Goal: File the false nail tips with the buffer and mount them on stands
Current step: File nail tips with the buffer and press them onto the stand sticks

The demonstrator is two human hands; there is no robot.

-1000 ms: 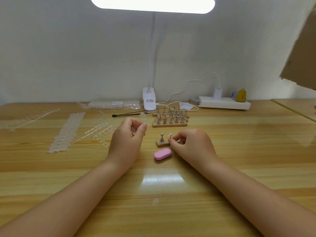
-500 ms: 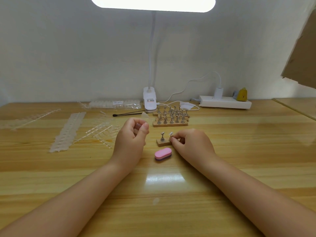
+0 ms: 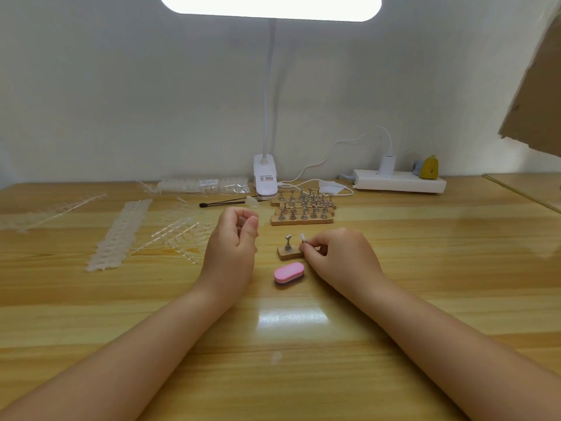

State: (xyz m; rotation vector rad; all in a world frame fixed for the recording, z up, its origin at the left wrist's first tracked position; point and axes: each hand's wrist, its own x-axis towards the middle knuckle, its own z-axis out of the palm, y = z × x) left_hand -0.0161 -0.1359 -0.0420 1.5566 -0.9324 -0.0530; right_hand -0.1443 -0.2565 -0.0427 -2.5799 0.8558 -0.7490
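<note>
A small wooden base [image 3: 287, 254] carries two metal stands. The left stand [image 3: 287, 242] is bare. My right hand [image 3: 340, 256] pinches the right stand [image 3: 302, 238], which has a white top, at its stem. A pink buffer block [image 3: 289, 273] lies on the table just in front of the base, untouched. My left hand [image 3: 233, 241] hovers left of the base with fingers curled against the thumb, pinching what looks like a faint clear nail tip [image 3: 242, 221].
Behind the base are three wooden racks of metal stands [image 3: 302, 209]. Strips of clear nail tips [image 3: 121, 232] spread over the left of the table. A dark-tipped tool [image 3: 223, 203], a lamp clamp [image 3: 265, 179] and a power strip [image 3: 399, 183] stand along the back.
My left hand has drifted slightly right and up. My right hand stays at the right stand, and the buffer has not moved.
</note>
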